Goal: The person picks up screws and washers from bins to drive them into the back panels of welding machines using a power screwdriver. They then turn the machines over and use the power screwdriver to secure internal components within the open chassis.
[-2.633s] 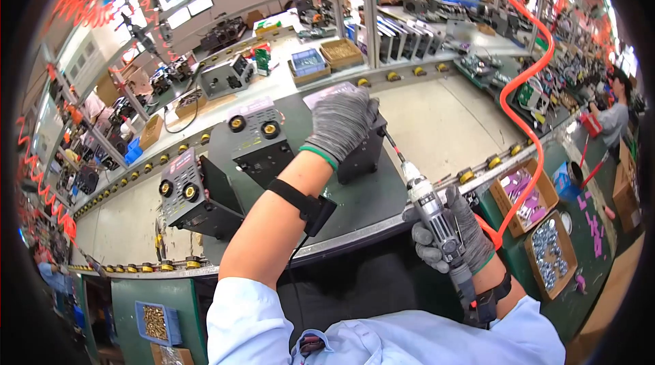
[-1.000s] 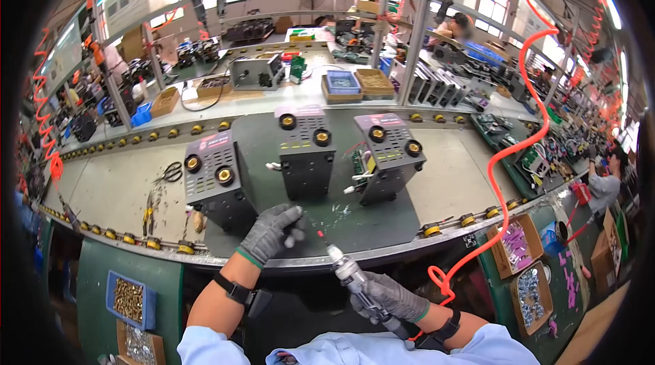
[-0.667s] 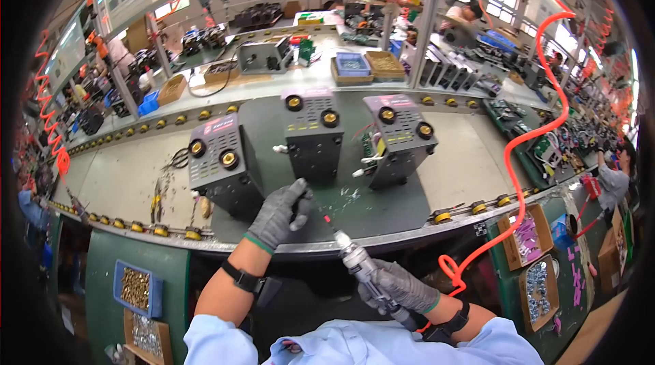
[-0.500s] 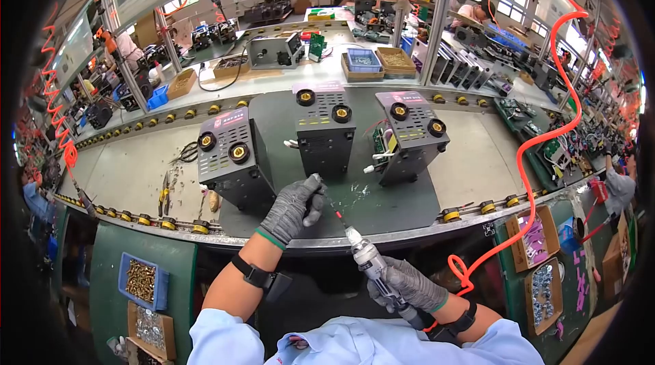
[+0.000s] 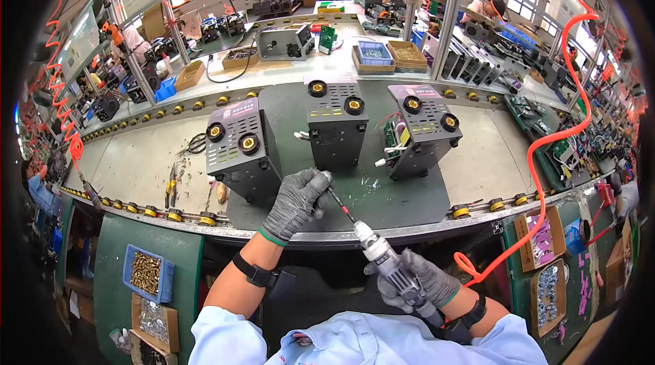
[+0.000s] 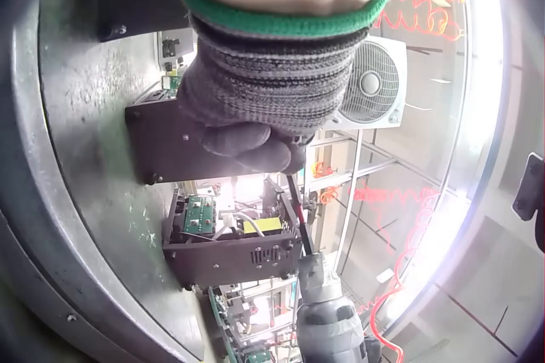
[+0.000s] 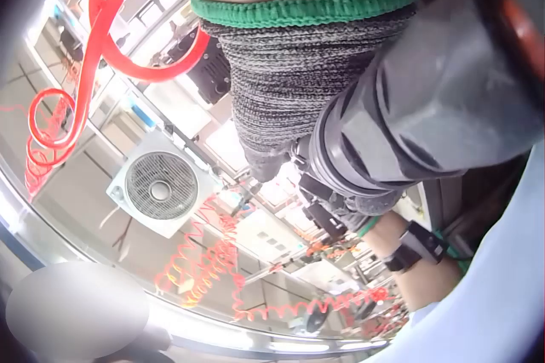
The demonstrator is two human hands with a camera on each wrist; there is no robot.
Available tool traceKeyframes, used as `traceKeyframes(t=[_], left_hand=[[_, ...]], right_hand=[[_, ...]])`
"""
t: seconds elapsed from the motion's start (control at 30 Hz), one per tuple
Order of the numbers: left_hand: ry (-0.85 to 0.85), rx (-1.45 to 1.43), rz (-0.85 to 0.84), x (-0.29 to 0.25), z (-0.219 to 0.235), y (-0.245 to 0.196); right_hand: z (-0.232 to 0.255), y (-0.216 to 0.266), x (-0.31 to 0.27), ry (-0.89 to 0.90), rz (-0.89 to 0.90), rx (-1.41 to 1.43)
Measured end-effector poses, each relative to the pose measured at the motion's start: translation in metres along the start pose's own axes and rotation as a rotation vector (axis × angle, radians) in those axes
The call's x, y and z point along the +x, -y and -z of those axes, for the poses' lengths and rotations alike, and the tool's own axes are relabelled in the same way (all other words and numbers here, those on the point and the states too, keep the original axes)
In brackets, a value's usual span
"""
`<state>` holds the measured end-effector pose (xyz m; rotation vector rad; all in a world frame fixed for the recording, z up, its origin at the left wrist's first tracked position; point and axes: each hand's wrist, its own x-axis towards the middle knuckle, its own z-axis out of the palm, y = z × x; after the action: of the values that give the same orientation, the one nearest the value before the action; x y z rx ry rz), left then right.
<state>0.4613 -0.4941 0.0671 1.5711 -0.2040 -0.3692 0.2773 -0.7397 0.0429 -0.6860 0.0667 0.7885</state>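
Three black metal units with vented tops and two brass-centred round sockets each stand on a dark mat [image 5: 409, 208]: a left unit [image 5: 239, 140], a middle unit [image 5: 338, 140] and a right unit [image 5: 423, 129] with wires and a green board showing at its side. My gloved left hand [image 5: 297, 201] is in front of the left and middle units, its curled fingers pinching the tip end of the driver bit [image 5: 343, 205]. My gloved right hand [image 5: 423, 283] grips the power driver [image 5: 389, 259], which points up and left. In the left wrist view the left fingertips [image 6: 277, 157] meet the bit.
A red air hose [image 5: 532, 160] curls down at the right. Pliers [image 5: 170, 187] and scissors lie left of the units. Boxes of fasteners stand lower left [image 5: 147, 273] and right [image 5: 548, 297]. Roller rails [image 5: 174, 215] edge the bench. A person is at the far right.
Earlier my left hand was on the right unit; it came down and left to the bit. The driver swung left from beside that unit. Lately the hands have barely moved while the view shifted.
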Motion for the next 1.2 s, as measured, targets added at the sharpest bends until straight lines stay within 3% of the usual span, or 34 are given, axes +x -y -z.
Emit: traceKeyframes(t=[0.07,0.17,0.23,0.3,0.43,0.53,0.73,0.87,1.2], left_hand=[[-0.012,0.023,-0.075,-0.003,0.001,-0.008],[-0.053,-0.002,-0.045,-0.003,-0.002,-0.02],[-0.073,0.088,-0.058,0.008,-0.003,-0.013],[-0.342,-0.034,-0.208,0.032,-0.001,0.001],[-0.439,-0.115,-0.171,0.064,0.0,-0.029],[-0.389,-0.042,-0.209,0.082,0.011,-0.021],[-0.207,-0.182,-0.235,0.079,0.015,-0.019],[-0.216,-0.26,-0.156,0.082,0.016,-0.017],[-0.142,-0.299,-0.235,0.078,0.012,-0.015]], right_hand=[[0.001,0.001,0.003,0.022,0.001,0.005],[0.0,0.002,0.009,0.004,0.021,-0.108],[-0.002,0.002,0.018,-0.06,0.188,-0.313],[-0.013,0.009,0.021,-0.092,0.208,-0.326],[-0.018,0.017,0.024,-0.117,0.244,-0.349],[-0.013,0.014,0.024,-0.126,0.265,-0.312],[-0.004,0.011,0.034,-0.085,0.28,-0.328],[-0.005,0.014,0.045,-0.075,0.277,-0.307],[-0.008,0.015,0.065,-0.06,0.299,-0.295]])
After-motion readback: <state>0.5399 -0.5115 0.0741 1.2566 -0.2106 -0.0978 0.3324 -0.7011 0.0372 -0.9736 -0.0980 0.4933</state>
